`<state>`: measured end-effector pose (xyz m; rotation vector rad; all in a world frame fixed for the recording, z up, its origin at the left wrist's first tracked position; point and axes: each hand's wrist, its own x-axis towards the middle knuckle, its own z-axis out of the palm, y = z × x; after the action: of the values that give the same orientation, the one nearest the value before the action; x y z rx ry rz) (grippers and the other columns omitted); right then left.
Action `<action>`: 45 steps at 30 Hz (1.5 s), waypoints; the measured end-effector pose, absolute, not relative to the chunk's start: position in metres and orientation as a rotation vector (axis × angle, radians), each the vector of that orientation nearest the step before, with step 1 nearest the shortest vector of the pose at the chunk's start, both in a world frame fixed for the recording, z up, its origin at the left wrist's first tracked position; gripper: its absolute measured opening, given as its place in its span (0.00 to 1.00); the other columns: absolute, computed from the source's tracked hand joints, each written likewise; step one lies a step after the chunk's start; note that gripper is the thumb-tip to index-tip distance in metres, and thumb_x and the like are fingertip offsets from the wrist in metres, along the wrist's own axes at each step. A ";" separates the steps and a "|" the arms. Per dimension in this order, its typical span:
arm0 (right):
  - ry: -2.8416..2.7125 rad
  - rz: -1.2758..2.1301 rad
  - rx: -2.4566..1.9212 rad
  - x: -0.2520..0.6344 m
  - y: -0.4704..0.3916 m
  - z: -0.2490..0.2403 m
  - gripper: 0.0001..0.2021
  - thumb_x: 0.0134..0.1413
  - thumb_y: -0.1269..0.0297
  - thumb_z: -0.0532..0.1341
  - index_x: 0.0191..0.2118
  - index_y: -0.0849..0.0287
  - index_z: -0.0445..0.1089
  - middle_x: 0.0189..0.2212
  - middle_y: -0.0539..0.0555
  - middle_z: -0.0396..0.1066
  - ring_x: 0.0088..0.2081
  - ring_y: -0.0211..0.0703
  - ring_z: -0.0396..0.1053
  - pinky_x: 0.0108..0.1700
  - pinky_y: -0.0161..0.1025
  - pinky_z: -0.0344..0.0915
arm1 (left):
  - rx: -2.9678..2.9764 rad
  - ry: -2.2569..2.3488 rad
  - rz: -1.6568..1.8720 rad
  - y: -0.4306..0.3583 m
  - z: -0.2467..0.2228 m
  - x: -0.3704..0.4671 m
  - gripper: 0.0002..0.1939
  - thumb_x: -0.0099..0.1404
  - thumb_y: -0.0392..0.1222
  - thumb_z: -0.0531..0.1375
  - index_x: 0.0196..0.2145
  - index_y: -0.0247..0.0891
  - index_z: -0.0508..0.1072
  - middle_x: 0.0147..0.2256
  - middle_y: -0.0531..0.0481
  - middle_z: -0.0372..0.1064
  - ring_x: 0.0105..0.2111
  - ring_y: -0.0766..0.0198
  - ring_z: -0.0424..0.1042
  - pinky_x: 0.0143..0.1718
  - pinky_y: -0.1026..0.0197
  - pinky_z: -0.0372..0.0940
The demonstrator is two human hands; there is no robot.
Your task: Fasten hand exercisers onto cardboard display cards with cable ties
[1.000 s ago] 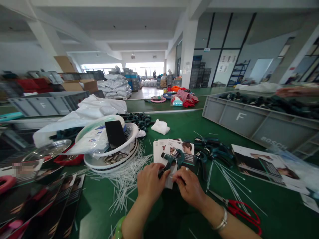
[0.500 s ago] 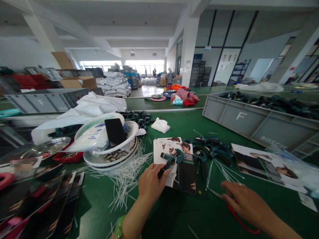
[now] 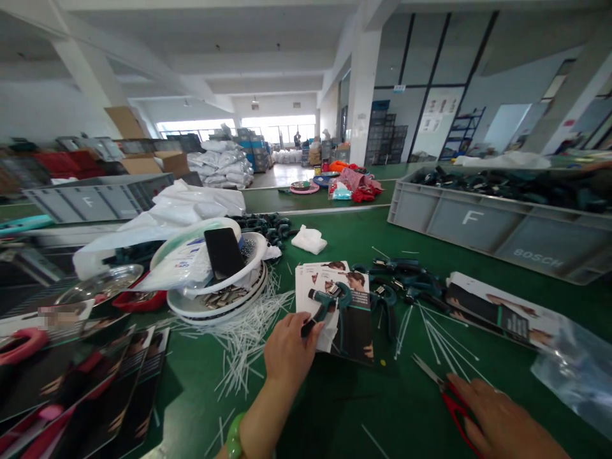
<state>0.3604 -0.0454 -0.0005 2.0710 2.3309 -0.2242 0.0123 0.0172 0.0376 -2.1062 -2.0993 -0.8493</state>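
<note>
My left hand (image 3: 289,350) is closed, its thumb and fingers gripping the dark handle of a teal spring clamp (image 3: 342,312). That clamp lies on a stack of printed cards (image 3: 361,338), with what looks like a torn white flap beside its handle. At the lower right my right hand (image 3: 507,414) rests against the red handles of a pair of scissors (image 3: 444,387). Its fingers are stretched out and the thumb is apart from them; the blades point up and left, slightly parted. More teal clamps (image 3: 406,280) lie right of the cards, with white cable ties (image 3: 437,335) in front of them.
A heap of white ties (image 3: 246,331) spreads beside stacked bowls (image 3: 220,312) holding metal parts, a bag and a phone (image 3: 224,254). A grey crate (image 3: 482,226) of clamps stands at right, near more cards (image 3: 507,312). Carded pink-handled tools (image 3: 71,395) lie at left.
My right hand has moved right and slightly down, back from the scissors' pivot to their handles. The scissors have turned and shifted right. My left hand stays on the clamp.
</note>
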 end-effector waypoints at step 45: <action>1.866 -2.337 1.711 0.247 0.063 0.095 0.22 0.41 0.47 0.66 0.29 0.63 0.64 0.18 0.45 0.66 0.14 0.25 0.59 0.15 0.24 0.53 | -2.583 -2.100 -1.244 0.047 0.047 0.033 0.06 0.59 0.40 0.59 0.27 0.39 0.74 0.36 0.49 0.66 0.39 0.61 0.65 0.41 0.59 0.59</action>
<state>0.2472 0.0632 0.0952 1.7112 1.8660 -2.3366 0.0331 0.0467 0.0470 -2.5830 -2.1001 -1.2435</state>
